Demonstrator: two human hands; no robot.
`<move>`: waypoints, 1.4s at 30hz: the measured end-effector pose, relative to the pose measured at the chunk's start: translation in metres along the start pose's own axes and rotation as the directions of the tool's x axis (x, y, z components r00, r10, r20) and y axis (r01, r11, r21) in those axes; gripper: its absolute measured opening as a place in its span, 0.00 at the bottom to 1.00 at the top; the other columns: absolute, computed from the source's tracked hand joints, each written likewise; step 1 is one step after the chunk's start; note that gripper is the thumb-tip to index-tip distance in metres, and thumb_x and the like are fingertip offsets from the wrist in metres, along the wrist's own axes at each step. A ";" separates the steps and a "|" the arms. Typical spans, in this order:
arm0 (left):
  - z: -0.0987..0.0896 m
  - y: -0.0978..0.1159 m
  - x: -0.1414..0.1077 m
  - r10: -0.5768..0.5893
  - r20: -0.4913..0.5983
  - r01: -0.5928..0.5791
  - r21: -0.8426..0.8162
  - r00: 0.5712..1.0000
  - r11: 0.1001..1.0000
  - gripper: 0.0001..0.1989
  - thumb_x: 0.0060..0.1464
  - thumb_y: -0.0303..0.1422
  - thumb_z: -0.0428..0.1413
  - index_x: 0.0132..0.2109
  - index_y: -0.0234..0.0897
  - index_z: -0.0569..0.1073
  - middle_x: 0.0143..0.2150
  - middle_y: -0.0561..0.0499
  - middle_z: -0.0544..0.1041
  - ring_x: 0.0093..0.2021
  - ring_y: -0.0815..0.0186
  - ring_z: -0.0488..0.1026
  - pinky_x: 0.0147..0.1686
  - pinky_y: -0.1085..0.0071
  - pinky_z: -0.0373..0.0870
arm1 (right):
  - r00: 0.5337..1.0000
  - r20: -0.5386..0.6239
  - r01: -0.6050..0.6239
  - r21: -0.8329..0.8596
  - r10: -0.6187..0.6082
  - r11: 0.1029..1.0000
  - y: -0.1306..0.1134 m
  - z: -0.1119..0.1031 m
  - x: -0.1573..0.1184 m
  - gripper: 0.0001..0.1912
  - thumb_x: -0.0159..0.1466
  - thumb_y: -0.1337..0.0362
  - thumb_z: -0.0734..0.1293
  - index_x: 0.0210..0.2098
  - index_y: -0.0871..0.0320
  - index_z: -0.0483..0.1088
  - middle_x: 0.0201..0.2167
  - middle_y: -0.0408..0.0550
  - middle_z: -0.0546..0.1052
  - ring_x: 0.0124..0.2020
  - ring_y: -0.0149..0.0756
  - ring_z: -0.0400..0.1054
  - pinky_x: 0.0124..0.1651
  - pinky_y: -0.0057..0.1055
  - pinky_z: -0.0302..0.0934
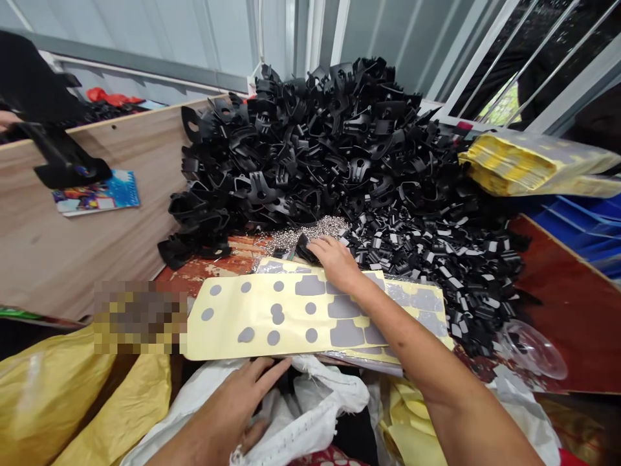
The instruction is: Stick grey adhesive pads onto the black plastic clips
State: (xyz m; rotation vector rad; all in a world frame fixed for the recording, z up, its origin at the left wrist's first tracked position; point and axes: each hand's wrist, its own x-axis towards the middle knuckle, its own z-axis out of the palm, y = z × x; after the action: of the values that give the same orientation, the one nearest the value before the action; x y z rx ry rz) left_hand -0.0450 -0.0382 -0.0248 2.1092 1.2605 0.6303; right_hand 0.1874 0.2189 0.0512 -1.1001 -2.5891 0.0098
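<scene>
My right hand [334,260] reaches over the yellow sticker sheets [228,301], its fingertips at a small black piece [304,249] beside a heap of tiny silver parts [330,226]. Whether the fingers grip that piece is unclear. Grey shapes and dots sit on the sheets. Below their front edge my left hand [242,395] rests at a white woven sack [310,421], fingers apart. Nothing shows in it. Behind the silver parts rises a big pile of black plastic parts [310,142].
Small black-and-white pieces [436,259] spread at the right, near a clear round lid [533,349]. Bundled yellow sheets [514,165] lie above blue bins [582,226]. A wooden board [130,246] borders the left side. Yellow sacks [53,388] stand in front.
</scene>
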 end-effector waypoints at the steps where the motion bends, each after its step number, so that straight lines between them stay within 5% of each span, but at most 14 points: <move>1: -0.003 0.004 0.002 -0.006 0.003 0.007 -0.024 1.000 1.000 0.46 0.48 0.19 0.55 0.72 0.55 0.61 0.67 0.45 0.71 0.61 0.51 0.73 0.60 0.54 0.71 | 0.999 0.033 -0.007 -0.010 0.007 1.000 0.003 0.004 0.009 0.26 0.66 0.80 0.59 0.58 0.56 0.72 0.57 0.54 0.76 0.63 0.46 0.61 0.63 0.41 0.57; 5: -0.026 0.019 0.020 -0.122 -0.139 0.092 -0.206 0.983 0.974 0.22 0.60 0.29 0.56 0.59 0.54 0.78 0.48 0.47 0.84 0.44 0.55 0.81 0.47 0.64 0.78 | 0.998 0.035 -0.050 -0.027 0.051 0.998 0.011 0.012 0.021 0.20 0.67 0.77 0.62 0.54 0.58 0.76 0.42 0.55 0.80 0.50 0.46 0.68 0.56 0.40 0.61; 9: -0.047 0.027 0.049 -0.226 -0.338 0.115 -0.317 0.914 0.941 0.11 0.59 0.36 0.61 0.47 0.49 0.84 0.35 0.48 0.83 0.31 0.58 0.79 0.34 0.68 0.75 | 0.999 0.043 -0.018 0.016 0.017 1.000 0.018 0.013 0.012 0.29 0.64 0.78 0.64 0.62 0.54 0.71 0.40 0.50 0.78 0.45 0.41 0.69 0.54 0.37 0.62; 14: -0.055 0.033 0.091 -0.264 -0.552 0.070 -0.347 0.791 0.935 0.19 0.55 0.33 0.64 0.54 0.48 0.81 0.50 0.46 0.80 0.40 0.57 0.78 0.46 0.64 0.75 | 0.984 -0.146 -0.047 0.353 0.105 0.934 -0.011 -0.011 -0.005 0.27 0.64 0.77 0.64 0.60 0.55 0.72 0.42 0.49 0.79 0.46 0.39 0.72 0.57 0.40 0.64; 17: -0.053 0.037 0.108 -0.201 -0.628 -0.051 -0.359 0.751 0.932 0.34 0.52 0.29 0.65 0.66 0.48 0.71 0.66 0.45 0.70 0.62 0.51 0.69 0.64 0.58 0.64 | 0.969 -0.125 -0.051 0.743 0.213 0.668 -0.058 -0.033 -0.031 0.25 0.66 0.72 0.65 0.61 0.50 0.68 0.38 0.42 0.80 0.42 0.36 0.76 0.53 0.38 0.69; 19: -0.050 0.038 0.112 -0.173 -0.550 -0.074 -0.398 0.817 0.914 0.35 0.54 0.27 0.62 0.68 0.47 0.67 0.67 0.44 0.69 0.66 0.50 0.66 0.67 0.56 0.60 | 0.979 -0.017 -0.081 0.880 0.202 0.467 -0.084 -0.039 -0.052 0.21 0.67 0.69 0.65 0.59 0.50 0.68 0.36 0.40 0.81 0.39 0.35 0.77 0.48 0.36 0.72; 21: -0.047 0.037 0.115 -0.265 -0.425 0.006 -0.520 0.865 0.854 0.30 0.56 0.28 0.59 0.66 0.46 0.69 0.58 0.44 0.76 0.56 0.53 0.74 0.58 0.57 0.71 | 0.969 0.040 -0.143 0.896 0.246 0.420 -0.093 -0.033 -0.069 0.18 0.66 0.67 0.66 0.55 0.51 0.70 0.37 0.42 0.81 0.39 0.35 0.77 0.45 0.34 0.72; 25: -0.045 0.030 0.123 -0.594 -0.237 0.096 -0.876 0.768 0.473 0.28 0.55 0.34 0.61 0.61 0.49 0.66 0.42 0.51 0.74 0.33 0.63 0.73 0.26 0.71 0.75 | 0.897 -0.111 -0.231 0.706 0.428 0.669 -0.069 0.002 -0.086 0.15 0.66 0.70 0.64 0.51 0.56 0.73 0.47 0.51 0.79 0.44 0.38 0.74 0.46 0.35 0.71; 28: -0.048 0.021 0.136 -0.660 -0.102 0.059 -0.974 0.744 0.217 0.27 0.49 0.27 0.65 0.56 0.46 0.69 0.38 0.53 0.74 0.31 0.66 0.74 0.24 0.75 0.73 | 0.902 -0.171 -0.241 0.562 0.396 0.791 -0.052 0.028 -0.090 0.17 0.64 0.73 0.60 0.50 0.58 0.73 0.49 0.55 0.78 0.49 0.43 0.72 0.55 0.44 0.68; 30: -0.050 0.013 0.144 -0.692 -0.027 0.064 -0.992 0.722 0.105 0.24 0.46 0.21 0.64 0.50 0.42 0.71 0.38 0.52 0.75 0.30 0.66 0.76 0.25 0.75 0.74 | 0.900 -0.145 -0.266 0.567 0.412 0.780 -0.049 0.037 -0.093 0.17 0.64 0.73 0.60 0.49 0.58 0.74 0.48 0.55 0.79 0.51 0.45 0.71 0.57 0.46 0.65; 33: -0.049 0.001 0.152 -0.737 0.011 0.042 -0.999 0.675 0.024 0.19 0.47 0.19 0.62 0.45 0.39 0.70 0.39 0.48 0.78 0.32 0.63 0.80 0.27 0.74 0.77 | 0.888 0.014 -0.314 0.749 0.459 0.583 -0.046 0.032 -0.098 0.13 0.69 0.65 0.60 0.49 0.56 0.73 0.46 0.53 0.81 0.49 0.42 0.74 0.54 0.42 0.67; 37: -0.045 -0.005 0.154 -0.761 -0.003 0.012 -1.000 0.648 0.014 0.17 0.50 0.18 0.60 0.43 0.41 0.66 0.40 0.48 0.78 0.33 0.64 0.81 0.30 0.72 0.79 | 0.933 0.269 -0.326 0.912 0.237 0.249 -0.029 0.009 -0.103 0.17 0.72 0.54 0.59 0.45 0.58 0.73 0.37 0.52 0.84 0.46 0.43 0.76 0.58 0.45 0.65; 39: -0.045 -0.002 0.153 -0.768 -0.011 0.006 -1.000 0.641 0.020 0.19 0.49 0.18 0.61 0.43 0.41 0.67 0.40 0.49 0.78 0.34 0.64 0.81 0.31 0.72 0.79 | 0.951 0.272 -0.294 0.943 0.148 0.157 -0.024 -0.001 -0.104 0.16 0.69 0.52 0.63 0.43 0.59 0.73 0.35 0.52 0.83 0.45 0.44 0.76 0.58 0.48 0.64; 42: -0.047 0.010 0.146 -0.725 -0.027 0.017 -0.998 0.688 0.054 0.24 0.47 0.19 0.64 0.49 0.45 0.70 0.42 0.52 0.76 0.34 0.64 0.79 0.31 0.69 0.80 | 0.958 0.139 -0.184 0.969 0.252 0.163 -0.032 -0.009 -0.103 0.15 0.60 0.58 0.72 0.44 0.56 0.71 0.36 0.48 0.80 0.43 0.42 0.75 0.53 0.43 0.67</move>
State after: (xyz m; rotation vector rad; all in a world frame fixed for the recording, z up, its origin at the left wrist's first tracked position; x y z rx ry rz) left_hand -0.0058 0.1001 0.0289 0.3335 1.0804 1.3682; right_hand 0.2347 0.1225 0.0337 -0.8147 -1.5998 1.4937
